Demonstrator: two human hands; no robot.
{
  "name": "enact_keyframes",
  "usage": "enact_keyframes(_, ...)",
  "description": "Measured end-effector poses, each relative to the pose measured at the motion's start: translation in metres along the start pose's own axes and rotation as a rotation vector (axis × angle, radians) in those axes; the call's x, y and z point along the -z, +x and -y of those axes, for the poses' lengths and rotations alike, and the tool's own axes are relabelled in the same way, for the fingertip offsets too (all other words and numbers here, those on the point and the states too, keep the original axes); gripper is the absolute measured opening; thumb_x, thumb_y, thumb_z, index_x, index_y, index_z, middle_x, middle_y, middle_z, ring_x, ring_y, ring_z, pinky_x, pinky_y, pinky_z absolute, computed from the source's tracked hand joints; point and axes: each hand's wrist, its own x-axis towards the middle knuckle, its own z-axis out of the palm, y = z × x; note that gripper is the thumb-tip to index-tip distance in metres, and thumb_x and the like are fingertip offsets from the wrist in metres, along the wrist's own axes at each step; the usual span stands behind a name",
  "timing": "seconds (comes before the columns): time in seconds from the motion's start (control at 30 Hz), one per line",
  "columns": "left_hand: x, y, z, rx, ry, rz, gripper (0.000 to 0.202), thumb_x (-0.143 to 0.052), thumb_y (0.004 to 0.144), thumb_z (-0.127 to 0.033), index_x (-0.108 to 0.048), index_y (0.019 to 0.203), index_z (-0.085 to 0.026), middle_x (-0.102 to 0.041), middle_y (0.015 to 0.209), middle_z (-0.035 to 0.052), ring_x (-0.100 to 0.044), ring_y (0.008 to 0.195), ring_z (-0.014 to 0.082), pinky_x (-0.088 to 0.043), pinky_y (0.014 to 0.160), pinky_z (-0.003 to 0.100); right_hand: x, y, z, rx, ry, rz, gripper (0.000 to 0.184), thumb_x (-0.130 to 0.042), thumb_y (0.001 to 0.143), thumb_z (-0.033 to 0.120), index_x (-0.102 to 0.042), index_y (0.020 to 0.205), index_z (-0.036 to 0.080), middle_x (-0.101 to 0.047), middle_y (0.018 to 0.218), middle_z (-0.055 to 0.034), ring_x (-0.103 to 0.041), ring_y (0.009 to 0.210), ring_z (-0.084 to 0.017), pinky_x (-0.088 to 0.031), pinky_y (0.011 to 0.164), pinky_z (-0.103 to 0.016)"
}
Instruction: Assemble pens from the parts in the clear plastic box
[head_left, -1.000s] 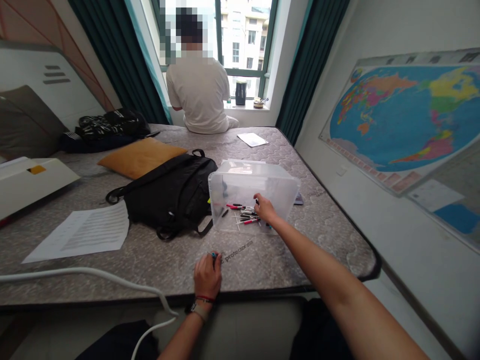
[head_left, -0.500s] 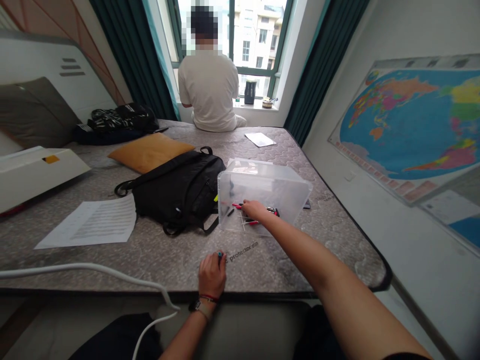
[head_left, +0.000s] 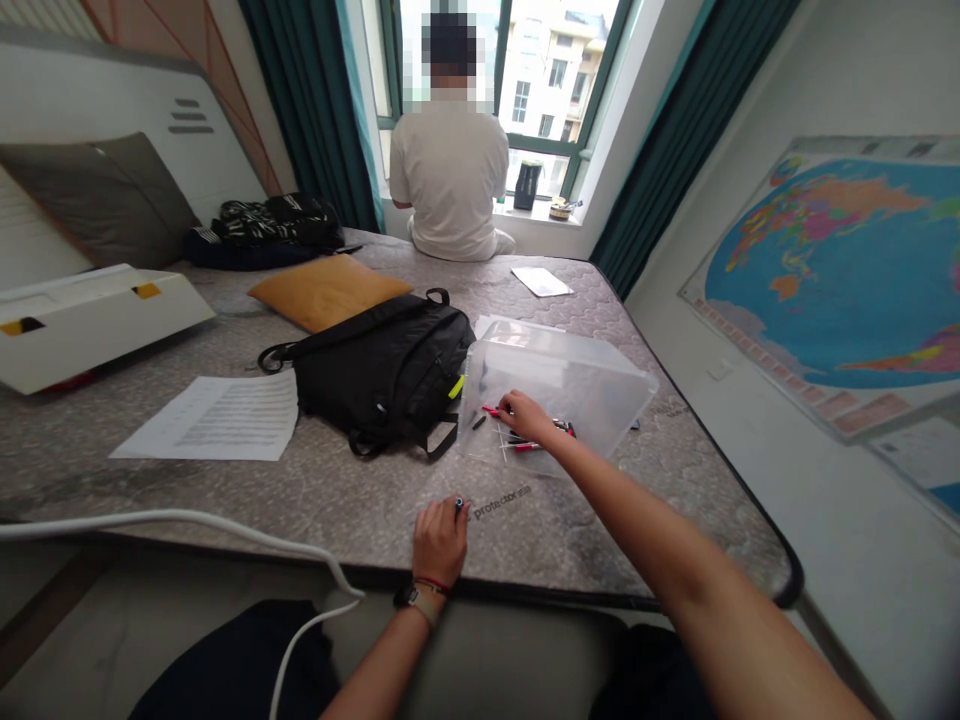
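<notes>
My left hand (head_left: 440, 540) rests on the mattress near its front edge. Its fingers are closed around a pen (head_left: 459, 503), of which only a dark end with some teal shows. My right hand (head_left: 528, 416) reaches into a clear plastic bin (head_left: 600, 385) lying on its side, opening toward me. Thumb and fingers are pinched at one end of a red pen (head_left: 490, 411). Close by in the bin lie a black pen (head_left: 479, 423), another red pen (head_left: 527, 447), thin white sticks (head_left: 503, 440) and several dark items partly hidden behind my wrist.
Left of the bin lies a black backpack (head_left: 382, 375), with a tan envelope (head_left: 330, 290) behind it. Printed paper (head_left: 214, 420) and a white box (head_left: 105, 325) are farther left. A white cable (head_left: 187, 518) crosses the front edge. Someone in a white shirt (head_left: 450, 175) sits by the window.
The whole view has shifted, so everything appears farther right. Both hands keep nearly the same places relative to the bin and mattress; the left hand's pen end now faces more toward me.
</notes>
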Motion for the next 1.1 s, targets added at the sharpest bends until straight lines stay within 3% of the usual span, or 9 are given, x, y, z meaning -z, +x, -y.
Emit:
enact_keyframes(0.07,0.001,0.001,-0.001,0.0,0.017,0.009,0.021,-0.044,0.099,-0.034,-0.06,0.095,-0.021,-0.065,0.083,0.0072,-0.059,0.08,0.023,-0.04,0.075,0.035,-0.005,-0.024,0.016,-0.071,0.422,-0.145,0.022,-0.05,0.093,0.033,-0.061,0.093,0.014,-0.063,0.086,-0.0048,-0.059,0.073,-0.014,-0.046,0.068,-0.024)
enact_keyframes(0.17,0.004,0.002,-0.003,0.0,0.033,0.035,0.023,-0.042,0.1,-0.034,-0.06,0.094,-0.02,-0.066,0.082,0.0067,-0.059,0.08,0.0225,-0.038,0.074,0.035,-0.014,-0.068,0.049,-0.069,0.99,-0.116,0.024,-0.055,0.089,0.042,-0.056,0.091,0.018,-0.049,0.063,0.0057,-0.045,0.051,-0.01,-0.039,0.05,-0.021)
enact_keyframes(0.3,0.008,0.005,-0.007,0.012,0.023,0.058,0.025,-0.04,0.101,-0.033,-0.06,0.097,-0.019,-0.067,0.085,0.0058,-0.059,0.083,0.0216,-0.037,0.075,0.035,-0.018,-0.107,0.091,-0.025,1.316,-0.051,0.029,-0.065,0.082,0.045,-0.054,0.089,0.02,-0.045,0.06,0.0079,-0.039,0.047,-0.008,-0.034,0.045,-0.02)
enact_keyframes(0.4,0.011,0.006,-0.01,0.016,0.023,0.073,0.027,-0.038,0.101,-0.033,-0.061,0.097,-0.019,-0.067,0.087,0.0053,-0.059,0.085,0.0219,-0.036,0.076,0.035,-0.017,-0.112,0.105,0.031,1.263,-0.068,0.026,-0.067,0.081,0.043,-0.057,0.086,0.019,-0.05,0.065,0.0052,-0.043,0.052,-0.009,-0.036,0.049,-0.02)
enact_keyframes(0.57,0.011,0.006,-0.011,0.016,0.03,0.077,0.025,-0.039,0.101,-0.032,-0.061,0.103,-0.02,-0.068,0.092,0.0051,-0.059,0.088,0.0225,-0.035,0.077,0.035,-0.015,-0.11,0.101,0.1,1.081,-0.212,0.021,-0.066,0.084,0.038,-0.061,0.086,0.018,-0.056,0.081,0.0,-0.051,0.07,-0.012,-0.042,0.062,-0.022)
enact_keyframes(0.83,0.013,0.007,-0.012,0.03,0.032,0.085,0.028,-0.038,0.101,-0.032,-0.062,0.1,-0.02,-0.068,0.091,0.0055,-0.058,0.087,0.0219,-0.035,0.077,0.035,-0.016,-0.125,0.086,0.052,1.043,-0.219,0.02,-0.064,0.085,0.037,-0.06,0.087,0.018,-0.054,0.079,0.0006,-0.045,0.062,-0.01,-0.037,0.053,-0.02)
enact_keyframes(1.1,0.015,0.006,-0.012,0.032,0.023,0.075,0.027,-0.038,0.101,-0.033,-0.062,0.099,-0.02,-0.068,0.091,0.0055,-0.058,0.088,0.0215,-0.035,0.076,0.034,-0.023,-0.122,0.087,0.022,1.013,-0.238,0.024,-0.064,0.084,0.042,-0.061,0.086,0.018,-0.056,0.077,-0.0001,-0.048,0.062,-0.011,-0.038,0.052,-0.021)
